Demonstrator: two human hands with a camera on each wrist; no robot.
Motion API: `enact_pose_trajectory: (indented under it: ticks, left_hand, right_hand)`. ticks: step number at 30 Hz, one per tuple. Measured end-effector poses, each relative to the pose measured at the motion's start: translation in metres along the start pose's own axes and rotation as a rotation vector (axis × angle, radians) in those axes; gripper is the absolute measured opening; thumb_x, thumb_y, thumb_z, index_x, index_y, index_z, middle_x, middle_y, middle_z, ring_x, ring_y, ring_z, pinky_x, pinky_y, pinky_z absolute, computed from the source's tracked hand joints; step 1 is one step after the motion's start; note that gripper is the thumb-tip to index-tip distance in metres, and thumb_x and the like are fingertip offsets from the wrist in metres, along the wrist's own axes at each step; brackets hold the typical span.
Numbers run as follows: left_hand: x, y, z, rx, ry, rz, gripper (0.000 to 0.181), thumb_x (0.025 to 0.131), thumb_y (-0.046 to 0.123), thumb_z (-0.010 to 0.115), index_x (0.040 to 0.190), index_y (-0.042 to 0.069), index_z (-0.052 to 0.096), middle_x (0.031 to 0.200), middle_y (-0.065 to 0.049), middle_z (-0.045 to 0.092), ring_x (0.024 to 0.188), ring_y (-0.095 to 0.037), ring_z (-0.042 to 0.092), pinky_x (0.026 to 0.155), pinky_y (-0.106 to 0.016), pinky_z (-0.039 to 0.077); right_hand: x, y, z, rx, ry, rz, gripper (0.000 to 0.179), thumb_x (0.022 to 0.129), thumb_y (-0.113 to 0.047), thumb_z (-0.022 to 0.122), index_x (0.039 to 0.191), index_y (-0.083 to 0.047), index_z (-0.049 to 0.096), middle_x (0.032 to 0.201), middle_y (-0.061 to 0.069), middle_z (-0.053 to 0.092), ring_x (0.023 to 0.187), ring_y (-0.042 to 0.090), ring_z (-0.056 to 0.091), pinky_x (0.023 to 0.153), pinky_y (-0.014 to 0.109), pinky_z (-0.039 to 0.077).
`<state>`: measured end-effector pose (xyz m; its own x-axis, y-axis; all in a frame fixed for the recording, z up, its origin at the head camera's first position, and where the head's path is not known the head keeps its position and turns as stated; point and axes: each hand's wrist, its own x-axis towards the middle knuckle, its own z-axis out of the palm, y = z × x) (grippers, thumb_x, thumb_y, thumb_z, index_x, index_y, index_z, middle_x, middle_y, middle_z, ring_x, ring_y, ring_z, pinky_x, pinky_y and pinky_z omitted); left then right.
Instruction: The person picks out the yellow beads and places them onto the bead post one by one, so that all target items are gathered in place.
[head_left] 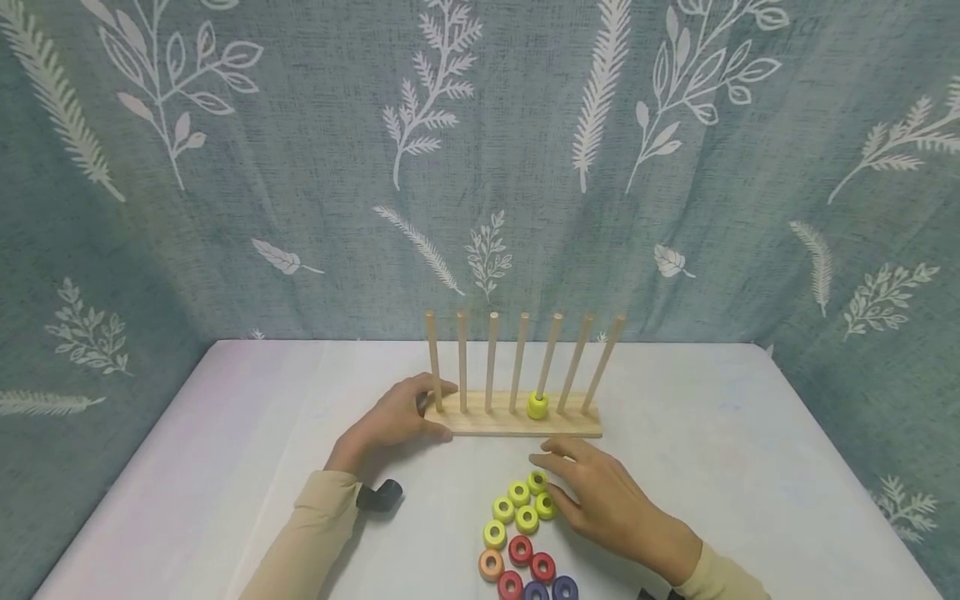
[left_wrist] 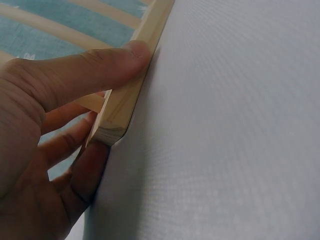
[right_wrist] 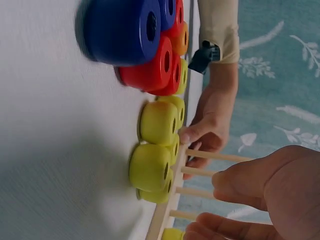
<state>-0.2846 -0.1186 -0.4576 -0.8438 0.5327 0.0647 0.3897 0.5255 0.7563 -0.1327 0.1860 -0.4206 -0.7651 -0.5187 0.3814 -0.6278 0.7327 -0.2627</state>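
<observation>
A wooden peg rack [head_left: 480,425] with several upright pegs stands on the table. My left hand [head_left: 397,412] grips its left end; in the left wrist view the thumb [left_wrist: 120,62] presses the front edge of the base and the other fingers lie behind and around the end. One yellow bead [head_left: 537,406] sits low on a peg right of the middle. My right hand [head_left: 603,500] hovers beside a group of loose yellow beads [head_left: 527,520], thumb and fingers apart. Nothing shows between them in the right wrist view, where the nearest yellow bead [right_wrist: 150,167] lies below.
Nearer me lie red beads [head_left: 521,550], an orange bead [head_left: 491,565] and dark blue beads [head_left: 565,588], close together. The white table [head_left: 247,467] ends at a blue-green leaf-patterned cloth [head_left: 337,208] behind and at the sides.
</observation>
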Motion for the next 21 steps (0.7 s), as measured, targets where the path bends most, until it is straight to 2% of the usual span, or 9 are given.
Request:
enact_pose_trajectory:
  ticks: [4, 11, 21]
  left_hand:
    - [0.001, 0.001, 0.0, -0.001, -0.004, 0.01, 0.067, 0.07, 0.019, 0.092, 0.13, 0.011, 0.065, 0.134, -0.006, 0.061, 0.136, -0.035, 0.044, 0.112, -0.055, 0.032]
    - [0.002, 0.003, -0.001, 0.014, 0.003, 0.029, 0.066, 0.069, 0.021, 0.093, 0.129, 0.01, 0.065, 0.132, -0.006, 0.062, 0.134, -0.036, 0.046, 0.111, -0.055, 0.033]
    - [0.0, 0.0, 0.0, 0.012, 0.0, -0.003, 0.066, 0.069, 0.02, 0.092, 0.129, 0.012, 0.065, 0.135, -0.006, 0.061, 0.136, -0.035, 0.043, 0.113, -0.055, 0.03]
  right_hand:
    - [-0.005, -0.001, 0.001, 0.012, -0.019, 0.03, 0.035, 0.081, -0.009, 0.081, 0.115, -0.007, 0.073, 0.114, 0.006, 0.068, 0.104, 0.02, 0.065, 0.084, 0.039, 0.056]
    - [-0.015, -0.005, 0.006, 0.04, 0.021, 0.012, 0.033, 0.076, -0.009, 0.084, 0.107, -0.007, 0.074, 0.1, -0.003, 0.066, 0.089, 0.009, 0.062, 0.074, 0.029, 0.056]
    - [-0.025, -0.008, 0.016, 0.053, 0.016, -0.022, 0.029, 0.071, -0.012, 0.088, 0.096, -0.012, 0.073, 0.096, -0.007, 0.062, 0.087, 0.008, 0.061, 0.074, 0.027, 0.056]
